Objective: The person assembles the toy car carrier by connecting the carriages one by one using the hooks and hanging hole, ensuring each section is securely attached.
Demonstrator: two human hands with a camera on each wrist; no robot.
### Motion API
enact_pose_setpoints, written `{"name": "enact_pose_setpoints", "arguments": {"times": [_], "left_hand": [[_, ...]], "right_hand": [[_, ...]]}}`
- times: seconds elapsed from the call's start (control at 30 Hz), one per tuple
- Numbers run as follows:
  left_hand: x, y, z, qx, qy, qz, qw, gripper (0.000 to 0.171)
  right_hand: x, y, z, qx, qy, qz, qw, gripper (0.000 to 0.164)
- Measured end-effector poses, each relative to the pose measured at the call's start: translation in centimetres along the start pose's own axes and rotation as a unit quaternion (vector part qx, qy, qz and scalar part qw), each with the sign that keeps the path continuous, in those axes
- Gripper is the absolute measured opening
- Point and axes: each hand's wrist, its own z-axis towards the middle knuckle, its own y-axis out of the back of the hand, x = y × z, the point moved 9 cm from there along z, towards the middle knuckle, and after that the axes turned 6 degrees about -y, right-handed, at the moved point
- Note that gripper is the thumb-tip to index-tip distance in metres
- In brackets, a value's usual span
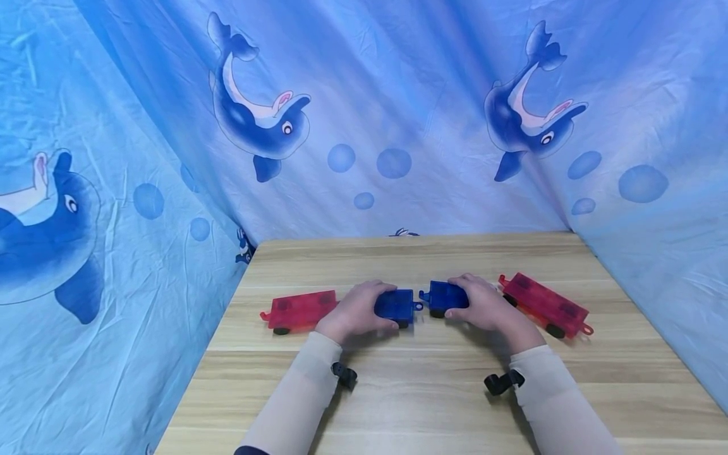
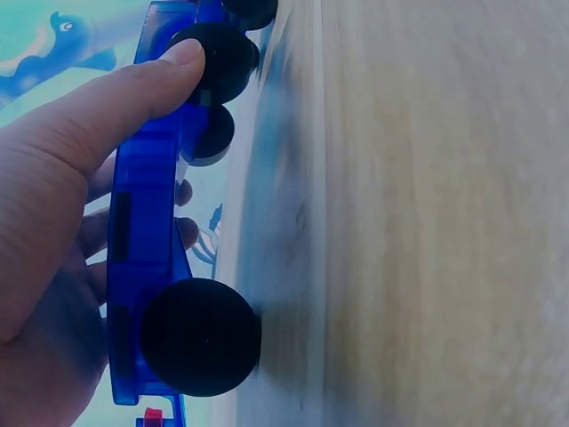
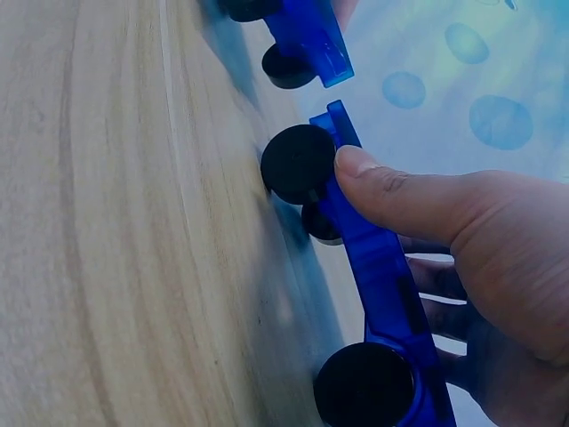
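My left hand (image 1: 359, 309) grips a blue toy train car (image 1: 397, 306) by its sides, and its thumb lies by a black wheel (image 2: 213, 64) in the left wrist view. A second blue toy train car (image 1: 445, 296) is in my right hand (image 1: 483, 306), its thumb pressed near the front wheel (image 3: 299, 165). The two blue cars face each other end to end. The left car's ring (image 1: 418, 306) is close to the right car's hook (image 1: 423, 296), with a small gap between the cars. My palms and fingers hide their outer ends in the head view.
A red toy train car (image 1: 304, 309) stands left of my left hand, its right end next to that hand. Another red car (image 1: 546, 304) sits slanted to the right of my right hand. The wooden table (image 1: 421, 404) meets a blue dolphin-print curtain (image 1: 398, 88) behind.
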Motion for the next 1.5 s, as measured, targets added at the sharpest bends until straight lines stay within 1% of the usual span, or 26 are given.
{"name": "enact_pose_setpoints", "arguments": {"times": [0.37, 0.6, 0.77, 0.97, 1.13, 1.33, 1.5], "left_hand": [[0.7, 0.3, 0.2, -0.021, 0.006, -0.019, 0.9996, 0.087], [0.9, 0.5, 0.2, -0.034, 0.007, -0.029, 0.999, 0.09], [0.9, 0.6, 0.2, -0.043, 0.004, -0.021, 0.9988, 0.092], [1.0, 0.5, 0.4, -0.044, 0.007, -0.008, 0.999, 0.092], [0.8, 0.7, 0.4, -0.048, 0.007, -0.006, 0.9988, 0.092], [0.6, 0.5, 0.4, -0.041, 0.011, 0.003, 0.9991, 0.091], [0.6, 0.4, 0.5, -0.042, 0.012, 0.007, 0.999, 0.092]], "right_hand": [[0.3, 0.2, -0.2, 0.003, 0.013, 0.001, 1.0, 0.085], [0.4, 0.1, -0.2, 0.012, 0.01, 0.006, 1.0, 0.087], [0.5, 0.2, -0.3, 0.016, 0.008, 0.01, 1.0, 0.085], [0.6, 0.0, -0.3, 0.014, 0.006, 0.013, 1.0, 0.085], [0.9, 0.1, -0.2, 0.011, 0.014, 0.019, 1.0, 0.084], [1.0, 0.0, -0.3, 0.015, 0.012, 0.024, 1.0, 0.084], [1.1, -0.1, -0.3, 0.016, 0.011, 0.024, 1.0, 0.085]]}}
